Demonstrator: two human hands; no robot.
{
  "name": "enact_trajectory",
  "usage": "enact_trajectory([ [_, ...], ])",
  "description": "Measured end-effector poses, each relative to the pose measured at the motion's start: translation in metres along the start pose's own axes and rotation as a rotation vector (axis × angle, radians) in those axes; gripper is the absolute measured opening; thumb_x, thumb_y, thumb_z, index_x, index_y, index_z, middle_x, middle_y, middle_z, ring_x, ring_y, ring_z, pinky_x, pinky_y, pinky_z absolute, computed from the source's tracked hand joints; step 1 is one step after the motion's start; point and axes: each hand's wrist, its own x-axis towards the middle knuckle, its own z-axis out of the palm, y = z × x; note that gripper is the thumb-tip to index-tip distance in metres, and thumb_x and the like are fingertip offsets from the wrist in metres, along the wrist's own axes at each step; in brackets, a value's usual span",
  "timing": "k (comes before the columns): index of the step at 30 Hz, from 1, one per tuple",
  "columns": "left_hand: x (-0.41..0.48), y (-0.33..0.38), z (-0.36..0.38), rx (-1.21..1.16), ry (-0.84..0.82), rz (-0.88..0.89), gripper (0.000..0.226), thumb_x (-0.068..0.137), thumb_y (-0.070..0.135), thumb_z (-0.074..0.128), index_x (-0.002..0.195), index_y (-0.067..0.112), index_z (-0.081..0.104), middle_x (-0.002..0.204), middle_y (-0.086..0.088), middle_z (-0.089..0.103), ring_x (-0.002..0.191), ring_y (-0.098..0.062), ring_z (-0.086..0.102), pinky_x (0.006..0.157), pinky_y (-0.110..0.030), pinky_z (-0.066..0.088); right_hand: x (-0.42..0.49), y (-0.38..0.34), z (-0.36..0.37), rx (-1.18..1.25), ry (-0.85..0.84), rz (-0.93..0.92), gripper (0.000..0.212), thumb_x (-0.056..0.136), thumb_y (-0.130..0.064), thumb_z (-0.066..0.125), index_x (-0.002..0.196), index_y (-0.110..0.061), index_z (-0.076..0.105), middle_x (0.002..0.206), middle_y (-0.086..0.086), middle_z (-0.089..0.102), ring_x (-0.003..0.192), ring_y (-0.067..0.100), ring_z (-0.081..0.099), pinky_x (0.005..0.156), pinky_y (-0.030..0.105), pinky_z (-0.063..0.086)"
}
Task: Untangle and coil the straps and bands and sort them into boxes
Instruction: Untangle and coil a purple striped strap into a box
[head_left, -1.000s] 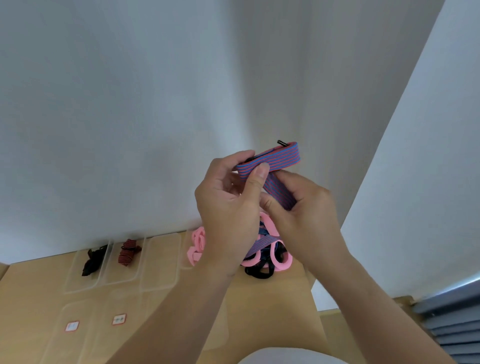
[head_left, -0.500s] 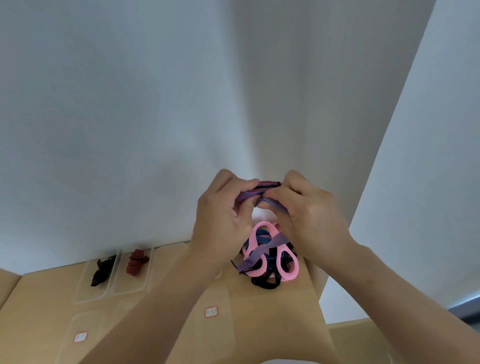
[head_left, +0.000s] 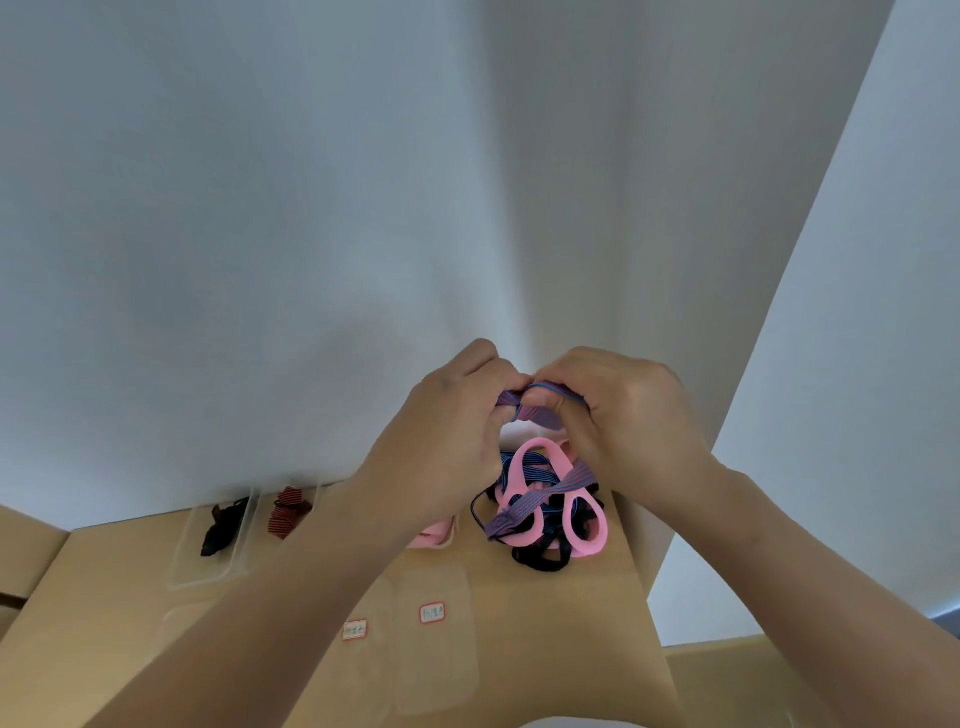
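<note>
Both hands are raised above the wooden table (head_left: 519, 623), fingertips together. My left hand (head_left: 447, 441) and my right hand (head_left: 623, 415) pinch a folded blue-and-red striped strap (head_left: 535, 405) between them; its tail hangs down past my right hand. Below them lies a tangle (head_left: 545, 509) of pink bands, black bands and striped strap. A clear box (head_left: 213, 571) holds a black strap (head_left: 221, 527). The box beside it holds a red-and-black strap (head_left: 288, 514). A pink band (head_left: 431, 538) shows under my left wrist.
Clear lids or boxes with red-framed labels (head_left: 432, 613) lie on the near table. A white wall rises right behind the boxes. A white panel (head_left: 831, 415) stands along the table's right edge.
My hands have dropped lower and come together, folding the striped strap smaller. The loop that stuck up a second ago is now tucked between my fingertips. The view has shifted.
</note>
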Motion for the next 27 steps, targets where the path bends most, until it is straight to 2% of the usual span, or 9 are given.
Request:
enact_trajectory([
  [2,0.004,-0.002,-0.002,0.009,-0.047,-0.004,0.016,0.087,-0.001,0.058,0.095,0.01,0.066,0.088,0.008,0.045,0.065,-0.018,0.046,0.059,-0.033,0.04,0.005,0.001,-0.004,-0.03,-0.043,0.004,0.034,0.094,-0.041,0.053,0.077,-0.019,0.072,0.066,-0.004,0.062,0.055,0.022,0.056,0.046,0.035,0.047],
  [6,0.003,-0.006,-0.004,-0.095,-0.058,-0.017,0.02,0.084,0.009,0.053,0.097,0.009,0.068,0.084,0.01,0.047,0.065,-0.008,0.046,0.059,-0.019,0.034,0.019,0.003,-0.015,0.017,-0.253,0.087,0.026,0.09,-0.042,0.057,0.077,-0.024,0.07,0.063,-0.006,0.061,0.057,0.017,0.051,0.05,0.03,0.042],
  [10,-0.008,-0.007,-0.004,-0.34,-0.008,-0.118,0.019,0.084,0.01,0.057,0.099,0.016,0.067,0.08,0.003,0.058,0.062,-0.022,0.06,0.06,-0.041,0.052,0.03,0.006,-0.02,0.27,-0.437,0.232,0.024,0.096,-0.035,0.065,0.072,-0.033,0.064,0.053,-0.009,0.054,0.05,0.011,0.046,0.05,0.028,0.035],
  [12,-0.014,-0.006,-0.003,-0.472,-0.004,-0.18,0.016,0.085,0.011,0.059,0.097,0.021,0.062,0.074,-0.007,0.063,0.06,-0.024,0.064,0.062,-0.047,0.056,0.034,0.007,-0.019,0.427,-0.498,0.283,0.025,0.096,-0.026,0.067,0.071,-0.028,0.066,0.053,-0.01,0.051,0.05,0.007,0.042,0.051,0.023,0.034],
  [15,-0.02,-0.002,-0.003,-0.695,-0.019,-0.255,0.016,0.085,0.009,0.062,0.095,0.02,0.06,0.072,-0.016,0.067,0.061,-0.027,0.066,0.065,-0.037,0.056,0.039,0.006,-0.02,0.618,-0.575,0.336,0.03,0.095,-0.026,0.068,0.065,-0.025,0.065,0.054,-0.008,0.041,0.054,0.012,0.035,0.05,0.026,0.03],
  [19,-0.02,0.004,-0.008,-0.954,-0.026,-0.257,0.022,0.085,-0.002,0.062,0.093,0.019,0.063,0.076,-0.009,0.071,0.062,-0.027,0.067,0.064,-0.029,0.055,0.041,0.004,-0.023,0.891,-0.669,0.429,0.035,0.091,-0.033,0.057,0.06,-0.02,0.066,0.056,0.001,0.043,0.055,0.018,0.033,0.052,0.029,0.025],
  [23,-0.018,0.013,-0.011,-1.096,0.022,-0.263,0.017,0.084,-0.006,0.063,0.093,0.009,0.063,0.082,-0.005,0.069,0.06,-0.025,0.068,0.06,-0.029,0.056,0.03,0.002,-0.015,1.057,-0.662,0.654,0.046,0.101,-0.027,0.054,0.063,-0.002,0.059,0.055,0.006,0.049,0.045,0.015,0.043,0.046,0.022,0.035],
  [25,-0.018,0.019,-0.009,-1.202,0.062,-0.325,0.018,0.082,-0.004,0.067,0.088,0.013,0.068,0.083,-0.007,0.068,0.057,-0.024,0.067,0.058,-0.031,0.057,0.017,-0.003,-0.01,1.005,-0.645,0.66,0.035,0.095,-0.005,0.053,0.06,-0.009,0.051,0.047,0.004,0.045,0.039,0.018,0.042,0.04,0.017,0.033],
  [27,-0.017,0.024,-0.007,-1.312,0.108,-0.399,0.016,0.08,-0.004,0.067,0.088,0.01,0.067,0.083,-0.009,0.067,0.055,-0.023,0.065,0.055,-0.033,0.057,0.004,-0.008,-0.008,0.872,-0.606,0.594,0.025,0.079,-0.008,0.044,0.061,-0.024,0.053,0.044,-0.003,0.045,0.04,0.018,0.04,0.041,0.018,0.032],
])
